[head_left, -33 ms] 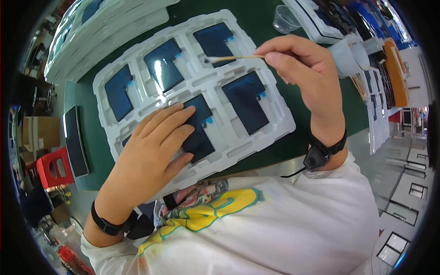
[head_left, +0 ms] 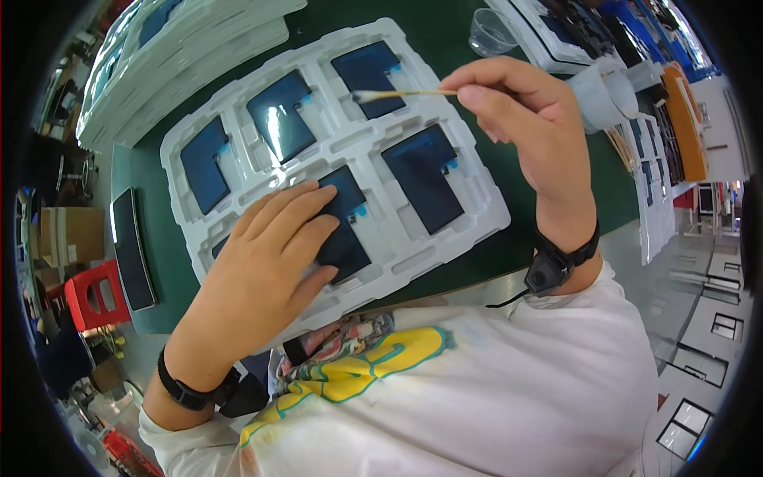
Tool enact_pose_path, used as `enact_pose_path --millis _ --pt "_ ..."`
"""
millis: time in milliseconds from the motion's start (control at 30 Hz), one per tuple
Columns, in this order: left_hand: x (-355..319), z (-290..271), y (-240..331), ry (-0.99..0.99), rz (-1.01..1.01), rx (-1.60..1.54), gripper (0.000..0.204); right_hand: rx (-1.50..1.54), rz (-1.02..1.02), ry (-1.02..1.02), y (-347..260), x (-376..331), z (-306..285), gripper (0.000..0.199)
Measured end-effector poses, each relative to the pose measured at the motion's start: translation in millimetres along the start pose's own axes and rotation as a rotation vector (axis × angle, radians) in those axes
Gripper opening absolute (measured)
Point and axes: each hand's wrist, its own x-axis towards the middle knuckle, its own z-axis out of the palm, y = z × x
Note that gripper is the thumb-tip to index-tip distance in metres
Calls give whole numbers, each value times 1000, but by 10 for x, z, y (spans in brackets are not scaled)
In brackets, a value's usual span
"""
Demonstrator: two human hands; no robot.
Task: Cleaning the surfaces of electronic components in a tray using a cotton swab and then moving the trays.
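A cotton swab (head_left: 401, 94) with a thin wooden stick is pinched between the thumb and fingers of my right hand (head_left: 520, 111). Its tip, which looks darkened, hovers over the far right part of a white moulded tray (head_left: 491, 195). Flat, dark, L-shaped pieces with small blue tabs lie in the tray's pockets. My left hand (head_left: 266, 254) lies over the near left of the tray, fingers spread. Its fingertips rest at the edge of the near middle piece (head_left: 346, 238). Another piece is mostly hidden under that hand.
Stacked white trays (head_left: 183, 67) rise at the far left. A black phone-like slab (head_left: 133, 248) lies along the green table's left edge. To the far right are a clear plastic cup (head_left: 490, 33), a whitish container (head_left: 600, 97) and more trays. A red stool (head_left: 95, 296) stands beyond the left edge.
The swab's tip has risen slightly in the picture, with its stick now tilted a little differently. Both hands otherwise keep nearly the same positions.
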Motion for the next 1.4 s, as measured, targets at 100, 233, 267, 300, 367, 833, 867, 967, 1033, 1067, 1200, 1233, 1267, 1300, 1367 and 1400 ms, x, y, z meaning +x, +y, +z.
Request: enact_pose_path --millis 100,233,267,300,367,833,867,967,1033,1067,1200,1233,1267,1300,1367,1400 --pt "145 8 135 -37 15 -65 50 113 -27 97 47 -1 15 13" --pt "142 159 166 -117 161 24 59 137 8 189 73 8 4 14" --pt "91 183 144 -128 141 61 61 140 -5 220 74 11 13 14" --pt "51 194 103 -142 128 96 64 141 -4 230 82 7 13 14" --pt "-42 165 26 -177 117 124 67 138 -10 229 86 0 8 14" --pt "772 312 402 224 38 65 25 333 -100 367 143 45 -50 16" --pt "822 387 374 231 36 64 25 355 -90 390 142 46 -64 16" --pt "889 501 337 278 -25 207 21 354 -99 403 113 38 -68 16" --pt "849 445 330 192 -37 294 19 347 -110 407 85 45 -22 16" --pt "831 422 329 185 -40 297 19 337 -127 408 72 47 2 16" --pt "813 358 310 52 -28 334 16 341 -125 407 47 40 -3 16" --pt "799 345 282 50 -40 281 13 344 -139 404 47 38 -16 16" --pt "766 335 251 48 -42 281 13 347 -154 400 46 36 -24 17" --pt "724 323 211 110 -74 78 10 347 -152 405 45 31 -26 17" --pt "645 306 153 169 -102 -127 8 350 -197 400 36 28 -18 17" --pt "598 302 141 246 -46 -160 8 348 -196 401 7 20 -2 17"
